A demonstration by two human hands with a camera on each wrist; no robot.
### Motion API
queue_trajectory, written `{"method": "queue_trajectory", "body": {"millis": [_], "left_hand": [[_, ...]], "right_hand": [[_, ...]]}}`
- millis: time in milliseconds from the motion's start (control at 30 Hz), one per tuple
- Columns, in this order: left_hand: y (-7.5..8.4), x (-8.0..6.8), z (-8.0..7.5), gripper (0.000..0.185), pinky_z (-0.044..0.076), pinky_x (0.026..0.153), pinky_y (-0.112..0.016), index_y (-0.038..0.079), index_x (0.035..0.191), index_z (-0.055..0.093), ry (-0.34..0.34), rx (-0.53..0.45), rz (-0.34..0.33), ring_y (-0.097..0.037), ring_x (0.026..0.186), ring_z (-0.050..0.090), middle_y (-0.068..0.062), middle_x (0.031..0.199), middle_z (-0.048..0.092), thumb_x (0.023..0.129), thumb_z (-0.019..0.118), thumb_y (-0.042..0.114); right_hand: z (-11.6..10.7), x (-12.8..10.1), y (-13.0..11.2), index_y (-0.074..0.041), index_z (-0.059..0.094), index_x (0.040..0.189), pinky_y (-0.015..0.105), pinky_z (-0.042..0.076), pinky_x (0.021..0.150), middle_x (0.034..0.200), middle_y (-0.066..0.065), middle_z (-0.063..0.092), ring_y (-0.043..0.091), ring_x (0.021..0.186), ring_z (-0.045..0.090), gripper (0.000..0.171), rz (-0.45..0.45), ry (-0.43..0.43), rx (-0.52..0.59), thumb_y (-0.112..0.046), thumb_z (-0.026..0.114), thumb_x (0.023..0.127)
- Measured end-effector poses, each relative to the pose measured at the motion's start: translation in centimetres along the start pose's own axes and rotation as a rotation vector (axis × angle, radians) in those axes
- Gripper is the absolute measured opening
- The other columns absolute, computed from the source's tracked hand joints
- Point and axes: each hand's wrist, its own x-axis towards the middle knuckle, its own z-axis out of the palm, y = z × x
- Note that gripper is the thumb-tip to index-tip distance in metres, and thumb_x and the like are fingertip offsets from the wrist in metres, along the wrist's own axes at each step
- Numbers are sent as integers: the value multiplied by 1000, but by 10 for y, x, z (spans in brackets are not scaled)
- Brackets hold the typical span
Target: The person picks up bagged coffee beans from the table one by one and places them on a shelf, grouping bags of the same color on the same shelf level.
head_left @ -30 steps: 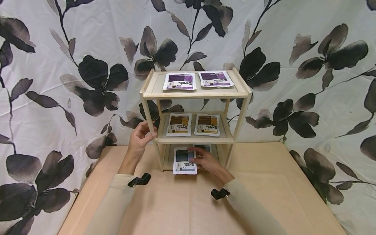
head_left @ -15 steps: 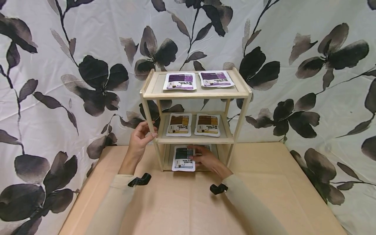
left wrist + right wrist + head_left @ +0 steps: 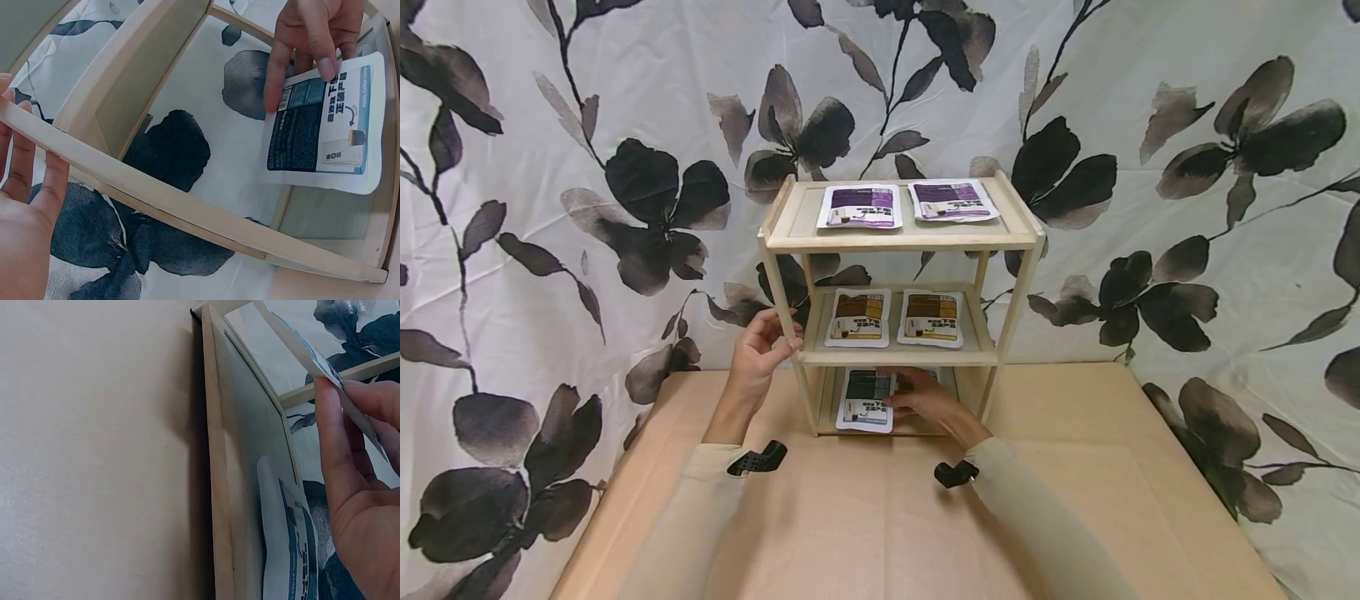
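Currently, item by item. Wooden shelf unit (image 3: 901, 240), three tiers, on the tan table (image 3: 865, 525): your left hand (image 3: 758, 354) is curled round its front left post, bracing it; hold that firm so the unit does not slide back. Upper tiers: two purple pouches (image 3: 860, 206) on top, two brown pouches (image 3: 857, 317) in the middle, all lying flat. Bottom tier: your right hand (image 3: 928, 402) pinches the teal pouch (image 3: 867, 400) at its right edge, thumb beneath, fingers on top; the pouch is tilted, mostly inside the tier. Lower the far edge first, then lay it flat beside the second teal pouch (image 3: 290, 550).
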Motion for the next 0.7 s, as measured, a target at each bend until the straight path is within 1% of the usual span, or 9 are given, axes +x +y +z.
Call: {"method": "queue_trajectory", "body": {"millis": [67, 100, 133, 200, 300, 433, 500, 567, 700], "left_hand": [[0, 0, 0, 40, 56, 85, -25, -3, 126, 60, 1, -6, 1, -22, 100, 62, -20, 107, 63, 88, 66, -14], [0, 0, 0, 40, 56, 85, -25, 1, 125, 62, 2, -7, 1, -24, 101, 61, -22, 108, 62, 88, 66, -14], [0, 0, 0, 40, 56, 85, -25, 1, 125, 62, 4, -7, -1, -25, 102, 61, -22, 108, 62, 88, 66, -14], [0, 0, 0, 41, 56, 85, -25, 8, 123, 65, 5, -8, -2, -29, 103, 61, -22, 108, 62, 88, 66, -14], [-1, 0, -1, 42, 57, 85, -24, 10, 123, 66, 0, -6, 0, -32, 104, 60, -13, 107, 66, 88, 66, -14], [-1, 0, -1, 42, 56, 86, -24, 13, 123, 66, -11, 0, 2, -24, 103, 62, -2, 104, 67, 90, 64, -13], [-1, 0, -1, 44, 57, 86, -24, 15, 122, 66, -9, -3, -1, -20, 102, 62, -5, 105, 66, 90, 64, -14], [-1, 0, 0, 44, 57, 85, -25, 16, 122, 66, -6, -4, -2, -18, 101, 62, -12, 106, 65, 89, 65, -14], [0, 0, 0, 43, 57, 85, -25, 13, 123, 66, 3, -2, -1, -21, 101, 62, -26, 109, 59, 88, 66, -13]], "right_hand": [[0, 1, -1, -7, 49, 148, 45, 60, 87, 145, 22, 43, 22, 95, 65, 64, 12, 3, 21, 5, 71, 89], [1, 2, -2, -7, 50, 148, 45, 60, 88, 146, 22, 43, 23, 97, 64, 64, 18, 4, 30, 5, 71, 89], [1, 2, -2, -7, 50, 147, 45, 60, 88, 145, 22, 43, 24, 99, 64, 64, 22, 6, 35, 6, 71, 88], [2, 4, -2, -7, 51, 146, 45, 59, 89, 145, 22, 44, 26, 102, 64, 64, 24, 10, 36, 6, 72, 87], [2, 8, -1, -8, 47, 149, 45, 59, 89, 147, 21, 44, 29, 106, 65, 69, 25, 17, 18, 5, 73, 87], [1, 14, 3, -11, 35, 157, 42, 60, 87, 152, 23, 41, 28, 104, 67, 80, 24, 34, -20, 3, 73, 88], [-1, 17, 5, -11, 33, 158, 42, 60, 85, 153, 23, 40, 28, 101, 68, 83, 31, 41, -29, 2, 74, 88], [-2, 19, 6, -9, 32, 158, 43, 60, 86, 152, 25, 40, 28, 98, 68, 82, 38, 44, -36, 1, 75, 88], [-3, 22, 5, -8, 35, 157, 43, 59, 88, 149, 24, 45, 28, 101, 69, 81, 75, 57, -76, -3, 77, 88]]}}
